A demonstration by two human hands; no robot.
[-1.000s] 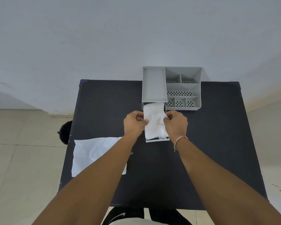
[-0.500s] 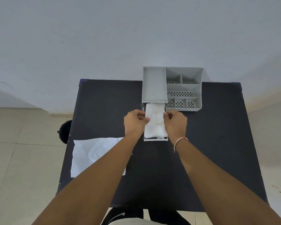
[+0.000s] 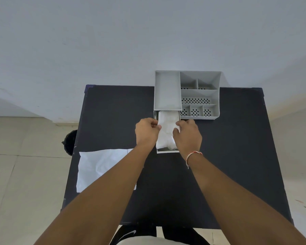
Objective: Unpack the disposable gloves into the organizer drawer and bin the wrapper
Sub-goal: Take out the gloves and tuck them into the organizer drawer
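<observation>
A grey desk organizer stands at the far edge of the black table. Its drawer is pulled out toward me. A folded stack of white disposable gloves lies in the drawer. My left hand pinches the stack's left edge near the far end. My right hand presses on the stack's right side, with fingers curled over it. The white wrapper lies flat at the table's left side, partly under my left forearm.
A dark round bin sits on the tiled floor just left of the table. The organizer's top has several open compartments with perforated floors. A pale wall runs behind the table.
The gloves went from tilted and lifted above the drawer to lying flat inside it. Both hands stayed at the stack's sides, and my right hand shifted over the stack.
</observation>
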